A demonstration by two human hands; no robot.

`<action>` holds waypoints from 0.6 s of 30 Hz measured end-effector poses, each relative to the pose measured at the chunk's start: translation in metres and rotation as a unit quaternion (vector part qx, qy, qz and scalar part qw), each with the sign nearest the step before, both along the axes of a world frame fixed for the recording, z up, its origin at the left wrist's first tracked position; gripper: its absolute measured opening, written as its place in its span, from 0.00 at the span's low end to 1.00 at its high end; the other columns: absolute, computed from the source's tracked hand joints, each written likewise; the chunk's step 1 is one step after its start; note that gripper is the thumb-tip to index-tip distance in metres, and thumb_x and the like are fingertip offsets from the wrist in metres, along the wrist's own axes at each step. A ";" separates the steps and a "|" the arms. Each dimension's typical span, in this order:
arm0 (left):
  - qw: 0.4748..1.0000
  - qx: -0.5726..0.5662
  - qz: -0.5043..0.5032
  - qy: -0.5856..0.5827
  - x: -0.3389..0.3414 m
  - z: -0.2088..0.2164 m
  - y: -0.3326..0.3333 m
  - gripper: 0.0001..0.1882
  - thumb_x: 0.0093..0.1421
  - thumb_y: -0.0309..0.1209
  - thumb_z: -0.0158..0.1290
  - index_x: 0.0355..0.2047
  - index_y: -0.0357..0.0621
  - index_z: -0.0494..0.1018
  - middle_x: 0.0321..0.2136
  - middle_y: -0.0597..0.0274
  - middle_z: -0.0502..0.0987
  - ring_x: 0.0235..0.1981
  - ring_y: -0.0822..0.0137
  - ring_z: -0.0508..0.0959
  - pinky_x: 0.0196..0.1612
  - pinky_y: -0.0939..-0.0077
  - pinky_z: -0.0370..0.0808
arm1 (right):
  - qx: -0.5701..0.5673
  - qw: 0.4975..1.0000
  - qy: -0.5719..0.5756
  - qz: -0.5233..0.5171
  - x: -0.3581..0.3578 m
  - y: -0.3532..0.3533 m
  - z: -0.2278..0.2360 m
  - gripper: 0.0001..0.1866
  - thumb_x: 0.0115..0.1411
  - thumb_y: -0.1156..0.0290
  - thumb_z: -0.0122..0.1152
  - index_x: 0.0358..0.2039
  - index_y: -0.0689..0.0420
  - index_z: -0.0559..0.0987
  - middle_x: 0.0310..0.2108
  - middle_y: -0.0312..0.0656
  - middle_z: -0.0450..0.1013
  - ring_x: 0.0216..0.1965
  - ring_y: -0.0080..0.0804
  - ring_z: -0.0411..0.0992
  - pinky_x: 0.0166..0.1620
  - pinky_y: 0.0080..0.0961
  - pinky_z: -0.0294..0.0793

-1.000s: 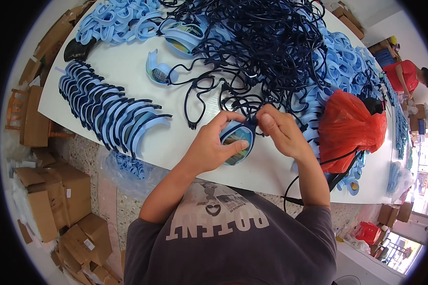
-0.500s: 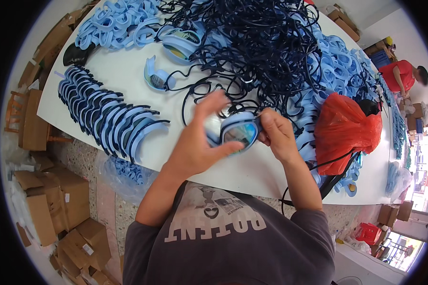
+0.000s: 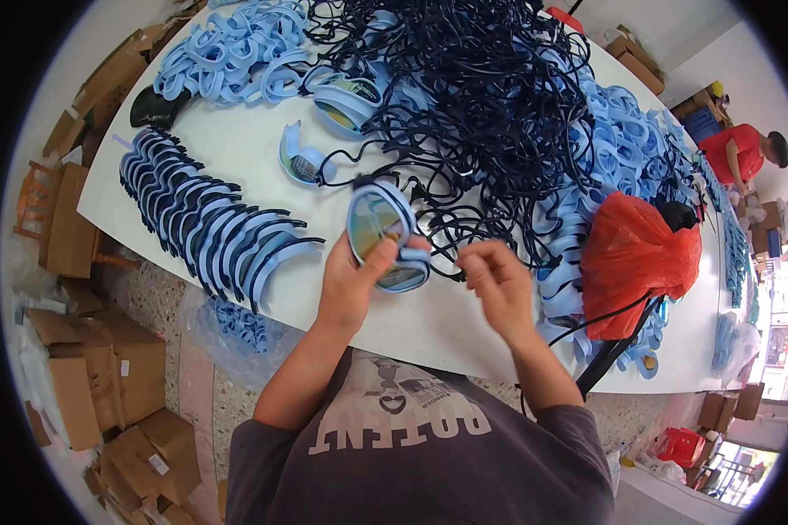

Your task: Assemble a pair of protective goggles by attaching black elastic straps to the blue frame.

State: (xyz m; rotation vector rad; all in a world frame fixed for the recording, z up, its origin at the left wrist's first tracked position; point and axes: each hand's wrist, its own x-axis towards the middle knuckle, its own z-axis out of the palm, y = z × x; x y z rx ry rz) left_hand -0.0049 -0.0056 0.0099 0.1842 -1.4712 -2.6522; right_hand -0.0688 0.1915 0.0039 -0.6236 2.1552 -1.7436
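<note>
My left hand [image 3: 350,284] is closed around a pair of swim goggles [image 3: 378,213] with a light blue frame and yellowish mirrored lenses. The thumb lies across the middle, and one lens stands above the other. To the right, apart from the goggles, is my right hand [image 3: 502,290], fingers curled together at the edge of a tangle of dark straps [image 3: 477,105]. Whether anything sits between those fingertips is hidden. Beyond the left hand, a light blue goggle piece [image 3: 305,162] and another pair of goggles [image 3: 346,103] lie on the white table [image 3: 411,337].
A curved row of nested light blue goggles [image 3: 210,219] lines the left side. Loose light blue frames [image 3: 232,57] pile up at the far left. On the right sit a red plastic bag [image 3: 635,258] and more blue frames [image 3: 622,131]. A person in red [image 3: 731,153] is at far right.
The goggles have turned upright and moved left, and my left hand has gone from spread fingers to gripping them. My right hand has let go of them and moved slightly down.
</note>
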 end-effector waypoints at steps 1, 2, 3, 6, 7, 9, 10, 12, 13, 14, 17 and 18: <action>0.999 -0.031 -0.008 0.002 0.004 -0.001 0.004 0.19 0.60 0.32 0.52 0.47 0.33 0.64 0.39 0.52 0.76 0.40 0.66 0.78 0.44 0.73 0.74 | -0.043 0.998 -0.040 -0.001 -0.003 -0.001 0.016 0.08 0.62 0.72 0.54 0.40 0.61 0.74 0.30 0.33 0.71 0.29 0.16 0.66 0.32 0.14 0.65; 0.998 -0.062 -0.017 0.004 0.008 -0.001 0.009 0.17 0.58 0.29 0.54 0.45 0.32 0.65 0.36 0.54 0.76 0.38 0.68 0.78 0.43 0.76 0.74 | -0.086 0.993 -0.081 -0.002 -0.006 -0.002 0.031 0.09 0.62 0.71 0.54 0.40 0.61 0.74 0.31 0.32 0.71 0.30 0.15 0.66 0.32 0.14 0.65; 0.995 -0.097 -0.029 -0.003 0.013 -0.001 0.014 0.18 0.56 0.30 0.56 0.43 0.33 0.66 0.34 0.55 0.77 0.36 0.70 0.78 0.41 0.77 0.74 | -0.084 0.991 -0.102 0.037 -0.011 -0.004 0.045 0.08 0.62 0.71 0.55 0.40 0.61 0.74 0.32 0.32 0.70 0.31 0.14 0.66 0.32 0.13 0.65; 0.957 -0.276 -0.091 0.015 0.019 0.000 0.011 0.18 0.51 0.33 0.61 0.38 0.36 0.69 0.27 0.58 0.77 0.30 0.74 0.77 0.34 0.79 0.72 | -0.078 0.981 -0.113 0.134 -0.024 -0.005 0.049 0.09 0.59 0.70 0.60 0.37 0.61 0.74 0.28 0.29 0.69 0.29 0.12 0.64 0.31 0.12 0.63; 0.931 -0.346 -0.112 0.027 0.021 0.002 0.008 0.19 0.50 0.33 0.62 0.36 0.37 0.69 0.24 0.59 0.76 0.28 0.75 0.77 0.32 0.80 0.72 | -0.040 0.978 -0.117 0.167 -0.030 0.000 0.053 0.10 0.58 0.70 0.61 0.36 0.61 0.74 0.27 0.28 0.69 0.29 0.11 0.64 0.31 0.12 0.63; 0.917 -0.378 -0.128 0.024 0.020 0.008 0.002 0.18 0.48 0.34 0.64 0.35 0.39 0.69 0.21 0.59 0.76 0.25 0.74 0.77 0.30 0.79 0.71 | -0.001 0.973 -0.123 0.193 -0.032 0.001 0.059 0.12 0.54 0.68 0.66 0.34 0.60 0.74 0.22 0.26 0.67 0.25 0.11 0.62 0.28 0.12 0.62; 0.909 -0.393 -0.136 0.022 0.020 0.011 0.000 0.18 0.47 0.34 0.64 0.34 0.41 0.69 0.20 0.59 0.76 0.24 0.74 0.77 0.29 0.79 0.71 | 0.043 0.967 -0.118 0.221 -0.034 0.000 0.066 0.12 0.54 0.69 0.66 0.33 0.60 0.74 0.23 0.27 0.66 0.25 0.12 0.62 0.28 0.13 0.61; 0.909 -0.392 -0.137 0.034 0.019 0.013 -0.002 0.19 0.46 0.34 0.65 0.34 0.42 0.70 0.20 0.59 0.77 0.23 0.72 0.78 0.29 0.79 0.71 | 0.130 0.947 -0.108 0.273 -0.040 0.003 0.079 0.12 0.53 0.71 0.66 0.33 0.60 0.73 0.24 0.28 0.65 0.25 0.13 0.62 0.28 0.13 0.60; 0.909 -0.392 -0.138 0.041 0.018 0.012 -0.002 0.19 0.46 0.34 0.65 0.34 0.42 0.70 0.20 0.59 0.77 0.22 0.71 0.78 0.29 0.80 0.71 | 0.144 0.943 -0.072 0.291 -0.040 0.002 0.078 0.13 0.52 0.69 0.67 0.33 0.60 0.73 0.23 0.29 0.65 0.23 0.13 0.61 0.25 0.14 0.58; 0.908 -0.391 -0.143 0.043 0.018 0.011 -0.003 0.19 0.46 0.34 0.65 0.34 0.43 0.70 0.21 0.59 0.77 0.22 0.70 0.78 0.29 0.79 0.71 | 0.142 0.943 -0.081 0.291 -0.039 0.002 0.076 0.13 0.52 0.68 0.67 0.33 0.60 0.73 0.23 0.28 0.64 0.22 0.13 0.61 0.25 0.14 0.58; 0.908 -0.386 -0.157 0.046 0.016 0.010 -0.004 0.19 0.45 0.34 0.65 0.35 0.43 0.70 0.22 0.58 0.78 0.22 0.69 0.79 0.29 0.80 0.71 | 0.139 0.945 -0.089 0.282 -0.038 0.004 0.071 0.13 0.53 0.68 0.67 0.33 0.60 0.73 0.23 0.29 0.64 0.22 0.13 0.60 0.25 0.14 0.58; 0.908 -0.384 -0.161 0.042 0.015 0.010 -0.004 0.19 0.45 0.34 0.65 0.35 0.43 0.70 0.22 0.58 0.78 0.22 0.69 0.78 0.29 0.80 0.71 | 0.140 0.948 -0.080 0.276 -0.038 0.004 0.068 0.13 0.53 0.69 0.66 0.33 0.60 0.73 0.23 0.29 0.65 0.21 0.14 0.61 0.25 0.15 0.58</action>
